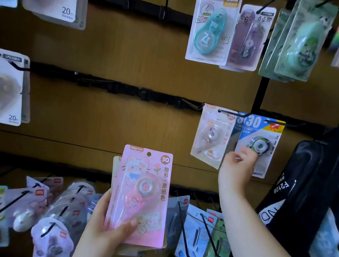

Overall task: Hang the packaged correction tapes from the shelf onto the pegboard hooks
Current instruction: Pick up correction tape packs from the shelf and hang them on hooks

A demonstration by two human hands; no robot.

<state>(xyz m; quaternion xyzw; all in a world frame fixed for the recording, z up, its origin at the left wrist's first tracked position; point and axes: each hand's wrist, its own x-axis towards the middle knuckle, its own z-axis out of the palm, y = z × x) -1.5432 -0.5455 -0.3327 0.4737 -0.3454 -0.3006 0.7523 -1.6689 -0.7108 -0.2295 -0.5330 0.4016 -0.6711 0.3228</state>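
The pink correction tape pack (139,194), printed with a cartoon cat and a "30", stands upright in front of the lower part of the pegboard (130,57). The left hand (104,228) holds it, its grip closed on the lower left edge with the thumb across the front. Another card peeks out just behind it. Up and to the right, the blue correction tape pack (258,141) hangs in the middle row. The right hand (237,166) closes its grip on it, fingers curled at the blister's lower left. A cream correction tape pack (211,134) hangs just beside it. More packs (202,242) hang on black hooks below, and a black bag (299,190) hangs at far right.
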